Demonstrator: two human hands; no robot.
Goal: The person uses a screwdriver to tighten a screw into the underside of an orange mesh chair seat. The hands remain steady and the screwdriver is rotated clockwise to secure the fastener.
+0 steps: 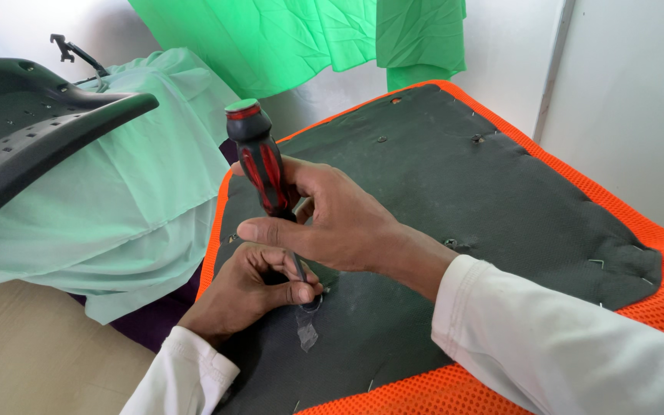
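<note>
The seat cushion [463, 192] lies upside down, its dark underside ringed by orange mesh, and both hands work near its front-left corner. The right hand [332, 219] has its fingers clenched round the red-and-black screwdriver [261, 157], held nearly upright with its long axis running down to the cushion's dark fabric, tip hidden behind the left hand [251, 288]. That left hand is the nearer of the 2 to the tip, its fingers pinched round the shaft just above a scrap of clear tape [307, 332] on the fabric.
</note>
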